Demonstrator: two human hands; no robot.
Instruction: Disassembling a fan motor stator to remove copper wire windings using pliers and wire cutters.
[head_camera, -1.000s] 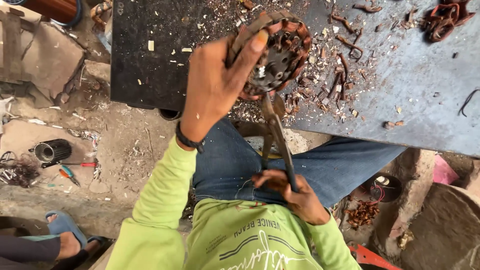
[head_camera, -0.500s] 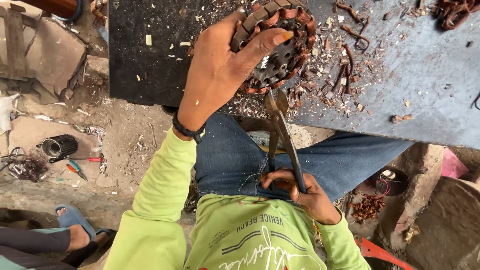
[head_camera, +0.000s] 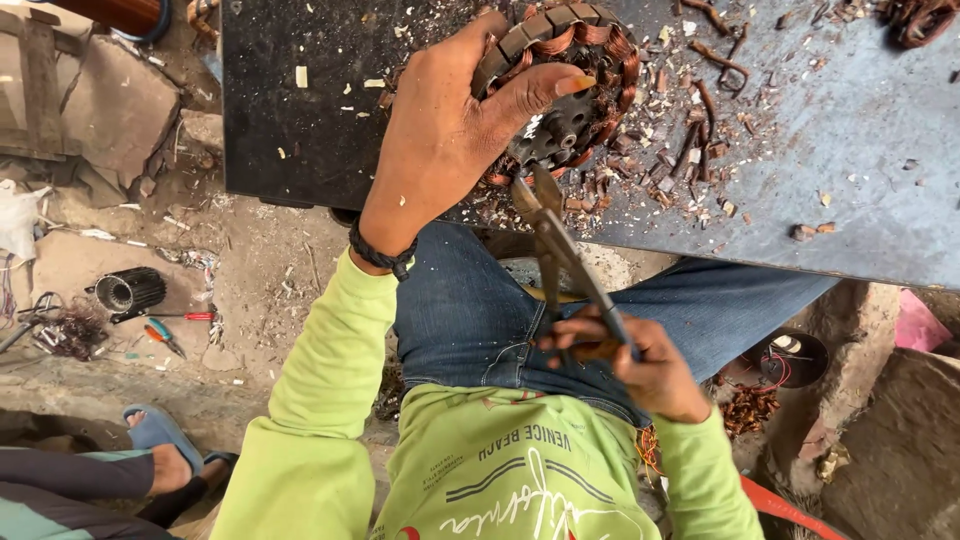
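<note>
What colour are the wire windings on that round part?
Coppery reddish-brown windings, clearest in the head view.

lime-green sleeves (head_camera: 330, 380), blue jeans (head_camera: 470, 310), black wristband (head_camera: 380, 256)

The left hand (head_camera: 440, 140) grips a round motor core (head_camera: 565, 90) wound with copper wire on a dark metal table (head_camera: 860, 170); the right hand (head_camera: 625, 360) holds pliers (head_camera: 560, 250) whose tips touch the core's lower edge

Round copper-wound stator (head_camera: 565, 90) on table edge; pliers (head_camera: 560, 250) nipping it.
</note>
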